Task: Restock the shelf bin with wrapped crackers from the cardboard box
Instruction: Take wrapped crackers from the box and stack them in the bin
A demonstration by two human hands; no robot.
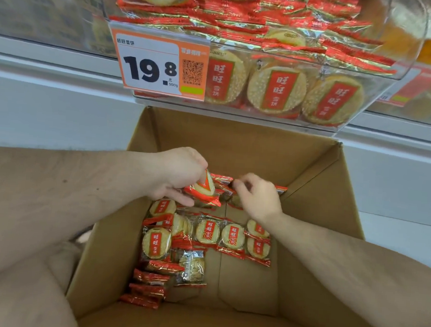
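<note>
Wrapped crackers (pixel 205 233) at frame centre — light, brittle, slick film; left hand (pixel 180 176) pinches one packet (pixel 203 189), right hand (pixel 258 195) grips another's crimped edge — best hold.

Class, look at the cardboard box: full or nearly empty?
Nearly empty: the cardboard box shows bare floor, with wrapped crackers covering only part.

One cardboard box (pixel 317 191). One clear shelf bin (pixel 406 49). One price tag (pixel 150 64). Two hands: left hand (pixel 180 171), right hand (pixel 260 197). Wrapped crackers loose on the box floor (pixel 207 231): roughly fifteen visible, some overlapping. Crackers in the bin (pixel 275 89): too many and too heaped to count; three face the front wall.
</note>
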